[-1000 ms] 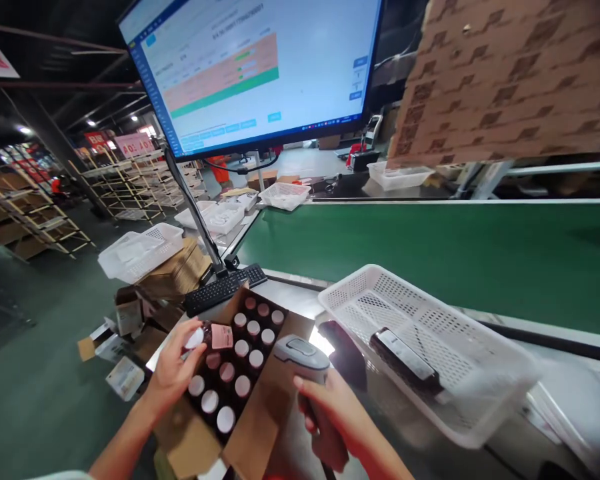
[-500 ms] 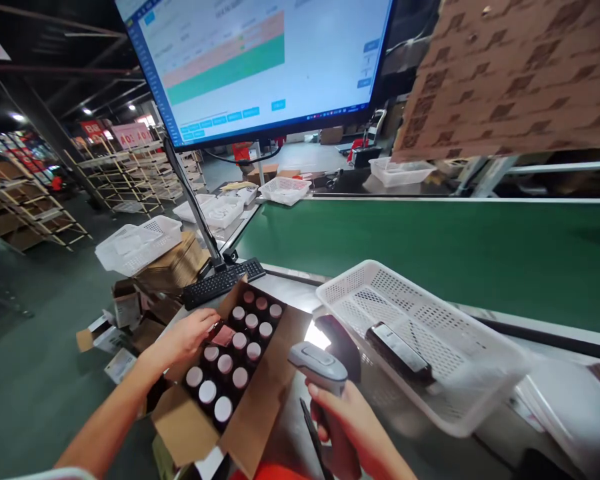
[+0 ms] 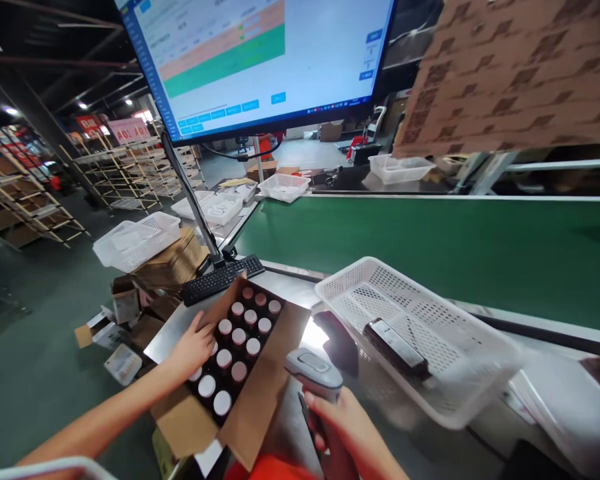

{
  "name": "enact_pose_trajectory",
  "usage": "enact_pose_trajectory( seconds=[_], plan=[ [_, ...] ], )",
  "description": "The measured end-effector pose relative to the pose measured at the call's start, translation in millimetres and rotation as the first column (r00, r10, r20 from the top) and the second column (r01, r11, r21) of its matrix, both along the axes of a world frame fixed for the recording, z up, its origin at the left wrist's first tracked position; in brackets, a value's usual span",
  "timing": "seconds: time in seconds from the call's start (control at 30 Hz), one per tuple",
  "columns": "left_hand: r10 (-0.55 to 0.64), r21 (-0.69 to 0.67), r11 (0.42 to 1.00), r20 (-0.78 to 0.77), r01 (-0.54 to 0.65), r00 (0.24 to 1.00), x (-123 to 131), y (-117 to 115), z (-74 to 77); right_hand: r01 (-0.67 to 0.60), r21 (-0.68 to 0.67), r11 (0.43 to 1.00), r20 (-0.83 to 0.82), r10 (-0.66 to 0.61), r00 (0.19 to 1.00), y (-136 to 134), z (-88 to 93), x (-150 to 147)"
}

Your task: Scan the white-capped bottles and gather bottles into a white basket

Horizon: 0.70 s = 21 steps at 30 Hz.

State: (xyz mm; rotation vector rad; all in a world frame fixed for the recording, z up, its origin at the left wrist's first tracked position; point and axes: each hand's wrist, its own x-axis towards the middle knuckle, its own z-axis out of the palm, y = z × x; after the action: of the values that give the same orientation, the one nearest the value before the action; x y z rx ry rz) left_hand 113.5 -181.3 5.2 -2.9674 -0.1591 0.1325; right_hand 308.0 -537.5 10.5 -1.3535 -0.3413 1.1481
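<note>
An open cardboard box (image 3: pixel 263 393) on the metal counter holds several dark bottles with white caps (image 3: pixel 239 338). My left hand (image 3: pixel 193 347) reaches into the box's near left side, fingers curled down over the bottles there; what they grip is hidden. My right hand (image 3: pixel 347 433) is closed round the handle of a grey barcode scanner (image 3: pixel 314 369), held just right of the box. A white perforated basket (image 3: pixel 445 373) beside the scanner contains a flat dark packet (image 3: pixel 394 347).
A green conveyor belt (image 3: pixel 430 250) runs behind the counter. A large monitor (image 3: pixel 260 60) on a stand and a black keyboard (image 3: pixel 223 278) sit at the back left. More white baskets, flat cartons and racks fill the left side. A cardboard sheet (image 3: pixel 515 73) hangs top right.
My left hand, which held a single bottle with a pink label above the box, has lowered it into the box and now rests among the bottles. The scanner hand shifted slightly.
</note>
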Motion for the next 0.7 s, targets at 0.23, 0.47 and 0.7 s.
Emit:
enact_pose_trajectory(
  seconds=[0.23,0.47,0.7],
  plan=[
    [-0.01,-0.026,1.0,0.065,0.011,0.998,14.7,-12.3,7.6,-0.081,-0.003,0.997,-0.018,0.081,0.997,25.1,0.4,-16.6],
    [-0.033,0.099,0.994,-0.011,0.034,0.999,-7.9,-5.2,51.0,-0.114,0.062,0.992,-0.047,0.117,0.992,35.7,-6.4,-38.4],
    [0.063,-0.028,0.998,0.09,-0.061,0.994,-77.1,26.3,84.6,-0.011,0.071,0.997,-0.255,0.029,0.967,70.1,-11.2,-71.7]
  ],
)
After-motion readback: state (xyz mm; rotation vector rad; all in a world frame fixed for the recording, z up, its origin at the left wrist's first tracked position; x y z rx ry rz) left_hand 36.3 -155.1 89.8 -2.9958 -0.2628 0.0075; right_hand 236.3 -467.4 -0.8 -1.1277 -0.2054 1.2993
